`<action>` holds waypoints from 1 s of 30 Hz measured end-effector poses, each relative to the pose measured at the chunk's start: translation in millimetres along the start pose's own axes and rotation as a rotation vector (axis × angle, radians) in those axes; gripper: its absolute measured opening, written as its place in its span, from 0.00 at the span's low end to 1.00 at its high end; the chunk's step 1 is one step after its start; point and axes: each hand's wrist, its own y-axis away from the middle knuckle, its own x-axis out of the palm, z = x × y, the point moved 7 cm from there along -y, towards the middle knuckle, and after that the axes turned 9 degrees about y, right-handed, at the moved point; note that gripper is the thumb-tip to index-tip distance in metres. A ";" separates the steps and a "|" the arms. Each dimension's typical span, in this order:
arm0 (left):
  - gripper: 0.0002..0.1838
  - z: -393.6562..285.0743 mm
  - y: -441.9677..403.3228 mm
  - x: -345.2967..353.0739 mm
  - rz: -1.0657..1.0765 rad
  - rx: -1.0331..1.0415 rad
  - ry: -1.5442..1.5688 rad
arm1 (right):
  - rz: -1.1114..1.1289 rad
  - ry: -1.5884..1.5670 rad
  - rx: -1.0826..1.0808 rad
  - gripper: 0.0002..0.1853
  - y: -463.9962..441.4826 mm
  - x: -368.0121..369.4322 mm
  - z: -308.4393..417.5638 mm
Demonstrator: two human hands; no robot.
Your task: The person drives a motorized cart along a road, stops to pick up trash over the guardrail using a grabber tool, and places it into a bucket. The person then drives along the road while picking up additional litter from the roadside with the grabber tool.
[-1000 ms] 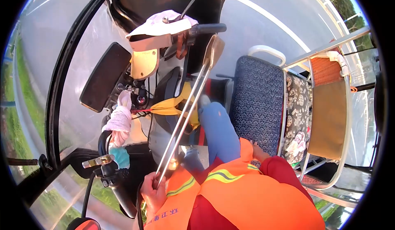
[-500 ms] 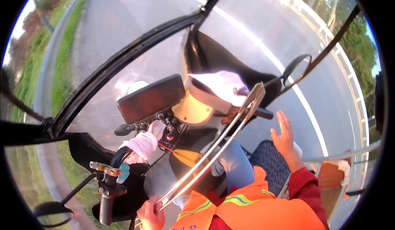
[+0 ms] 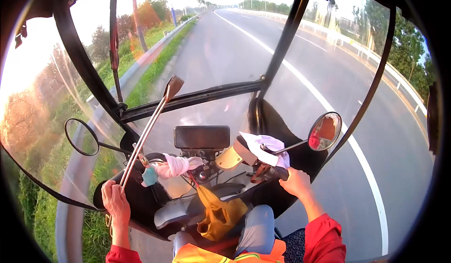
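Observation:
My left hand [image 3: 116,201] is closed around the lower end of long metal tongs [image 3: 144,138], which tilt up to a flat brownish tip over the left of the windshield bar. At the right, my right hand [image 3: 297,183] is wrapped round the black right handlebar grip [image 3: 279,172]. Beside that grip lies a white and lilac cloth [image 3: 263,149] with a tan visor [image 3: 229,158]. A pink cloth [image 3: 174,165] is tied near the left handlebar, above a teal cloth [image 3: 149,176].
A dark display [image 3: 202,137] sits mid-handlebar, with a yellow bag [image 3: 221,212] hanging below. Mirrors stand left [image 3: 81,136] and right [image 3: 324,131]. Black frame bars [image 3: 286,37] surround the cab. Outside are the road [image 3: 225,51], a guardrail [image 3: 136,68] and grass.
The view has lifted toward the road. My right hand has gone from the seat, through the air with fingers spread, to the right grip. The tongs now point up at the left.

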 end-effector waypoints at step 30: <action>0.08 42.1 -6.3 0.3 -0.009 0.020 0.145 | 1.008 -1.387 -1.401 0.14 328.4 -152.4 119.7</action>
